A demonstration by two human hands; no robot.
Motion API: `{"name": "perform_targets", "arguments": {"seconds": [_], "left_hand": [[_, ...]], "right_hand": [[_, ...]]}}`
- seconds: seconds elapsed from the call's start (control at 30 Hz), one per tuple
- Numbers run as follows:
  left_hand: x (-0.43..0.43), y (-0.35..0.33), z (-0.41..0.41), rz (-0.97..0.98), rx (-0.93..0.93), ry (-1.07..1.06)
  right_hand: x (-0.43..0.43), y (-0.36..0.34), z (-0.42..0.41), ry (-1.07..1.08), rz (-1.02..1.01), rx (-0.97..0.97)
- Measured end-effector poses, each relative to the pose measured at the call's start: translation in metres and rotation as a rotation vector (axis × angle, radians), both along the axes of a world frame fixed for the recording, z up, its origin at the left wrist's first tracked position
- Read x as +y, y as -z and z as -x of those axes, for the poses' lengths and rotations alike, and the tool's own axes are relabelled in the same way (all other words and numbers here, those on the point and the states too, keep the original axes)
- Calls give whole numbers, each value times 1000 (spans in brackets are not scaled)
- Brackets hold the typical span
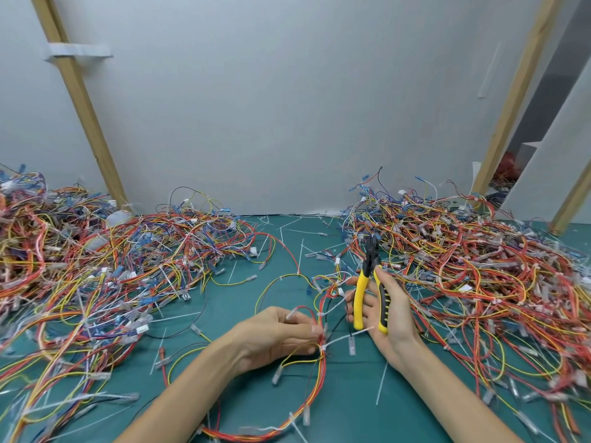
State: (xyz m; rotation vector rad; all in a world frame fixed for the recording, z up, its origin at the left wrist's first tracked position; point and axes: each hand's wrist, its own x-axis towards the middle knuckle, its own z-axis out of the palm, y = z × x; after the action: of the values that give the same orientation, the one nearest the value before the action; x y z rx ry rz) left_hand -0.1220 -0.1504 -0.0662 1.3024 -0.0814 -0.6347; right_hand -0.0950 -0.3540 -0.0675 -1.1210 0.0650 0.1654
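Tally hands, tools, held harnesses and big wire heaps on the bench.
Hands: 2 (left hand, right hand)
Cutters: 1, gripped by right hand
Harness: 1, pinched by left hand
Wire heaps: 2 (left heap, right heap)
Total: 6

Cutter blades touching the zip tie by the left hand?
Apart. Head view: the cutters in the right hand point up, blades well above the zip tie on the bundle the left hand pinches.

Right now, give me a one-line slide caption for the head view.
Bench view: left hand pinches a wire harness while right hand holds yellow cutters over the green mat.
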Motion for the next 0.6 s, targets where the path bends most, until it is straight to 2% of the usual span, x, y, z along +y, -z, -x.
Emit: {"name": "perform_targets", "arguments": {"seconds": [0.17,0.3,0.37,0.5,0.6], "left_hand": [[-6,-4,7,-126,-80,-30],[-11,-6,10,-175,-215,-149],[-12,-5,10,-330,-426,-247],[-11,5,8,-840,-987,-346],[-16,15,8,-995,-1090,-240]], "right_hand": [[-1,-1,-1,6,-30,4],[-2,-2,-1,17,-43,-7],[-4,-1,-2,31,-40,-10],[-6,0,-3,83,36,-40],[-9,0,-5,138,148,-99]]}}
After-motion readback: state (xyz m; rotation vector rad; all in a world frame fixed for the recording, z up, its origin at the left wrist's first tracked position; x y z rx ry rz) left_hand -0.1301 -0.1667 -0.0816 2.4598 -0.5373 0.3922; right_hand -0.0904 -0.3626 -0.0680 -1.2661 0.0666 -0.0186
